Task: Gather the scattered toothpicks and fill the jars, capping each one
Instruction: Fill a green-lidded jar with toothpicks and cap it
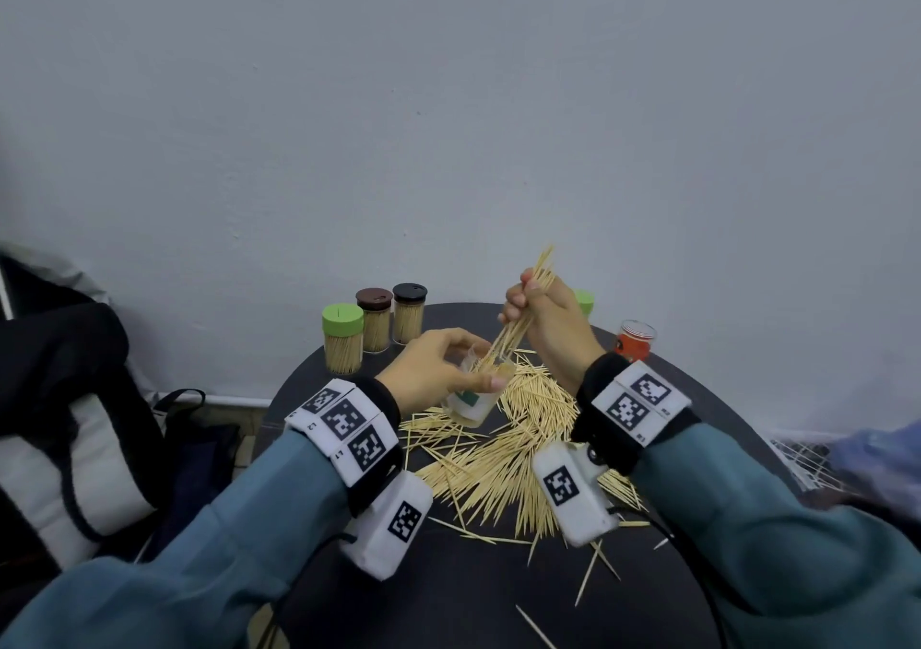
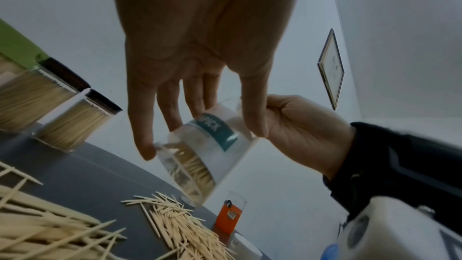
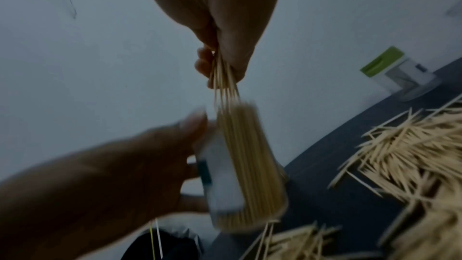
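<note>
My left hand grips a clear jar with a teal label, tilted above the dark round table. My right hand pinches a bundle of toothpicks, whose lower ends reach into the jar's mouth. In the right wrist view the toothpick bundle fills the jar while my fingers hold its top. Loose toothpicks lie scattered under and before the hands.
Three filled, capped jars stand at the table's back left: green lid, brown lid, black lid. A green-lidded jar and an orange-labelled open jar stand at the back right. A bag sits to the left.
</note>
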Action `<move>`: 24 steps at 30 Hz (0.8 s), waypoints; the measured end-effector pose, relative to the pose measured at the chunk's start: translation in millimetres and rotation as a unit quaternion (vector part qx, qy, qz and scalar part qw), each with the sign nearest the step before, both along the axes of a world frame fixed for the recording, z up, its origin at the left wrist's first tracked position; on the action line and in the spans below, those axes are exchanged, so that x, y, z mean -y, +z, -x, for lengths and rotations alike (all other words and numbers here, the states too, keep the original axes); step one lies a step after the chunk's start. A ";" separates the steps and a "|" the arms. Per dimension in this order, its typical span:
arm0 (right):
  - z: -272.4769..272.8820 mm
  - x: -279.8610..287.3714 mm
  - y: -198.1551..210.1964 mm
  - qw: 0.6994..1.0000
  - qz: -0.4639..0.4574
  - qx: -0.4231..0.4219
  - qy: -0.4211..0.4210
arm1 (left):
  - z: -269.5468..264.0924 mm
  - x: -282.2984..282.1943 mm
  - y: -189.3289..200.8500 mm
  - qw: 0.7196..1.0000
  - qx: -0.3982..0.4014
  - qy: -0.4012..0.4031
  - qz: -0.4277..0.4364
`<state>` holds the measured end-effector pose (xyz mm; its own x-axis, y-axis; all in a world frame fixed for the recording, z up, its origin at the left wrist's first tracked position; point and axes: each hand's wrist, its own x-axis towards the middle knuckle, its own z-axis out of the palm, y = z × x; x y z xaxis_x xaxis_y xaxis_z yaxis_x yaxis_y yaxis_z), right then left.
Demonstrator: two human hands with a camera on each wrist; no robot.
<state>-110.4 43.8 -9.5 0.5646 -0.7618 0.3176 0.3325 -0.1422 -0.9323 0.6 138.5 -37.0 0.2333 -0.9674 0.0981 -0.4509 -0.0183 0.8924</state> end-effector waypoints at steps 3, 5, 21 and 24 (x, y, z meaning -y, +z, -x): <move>-3.3 -9.4 -11.1 1.000 -0.009 -0.029 0.007 | 0.8 0.9 0.5 1.000 -0.031 0.002 0.005; -4.6 -12.7 -18.0 0.999 -0.021 -0.027 0.023 | 0.3 0.9 0.4 0.998 -0.054 0.009 0.011; -2.3 -13.6 -24.3 0.994 0.061 -0.081 0.048 | -4.1 6.3 -4.6 0.998 -0.059 0.034 0.009; 1.1 -13.1 -25.0 0.995 0.040 -0.078 0.053 | -4.7 6.5 -5.8 0.998 -0.059 0.032 0.005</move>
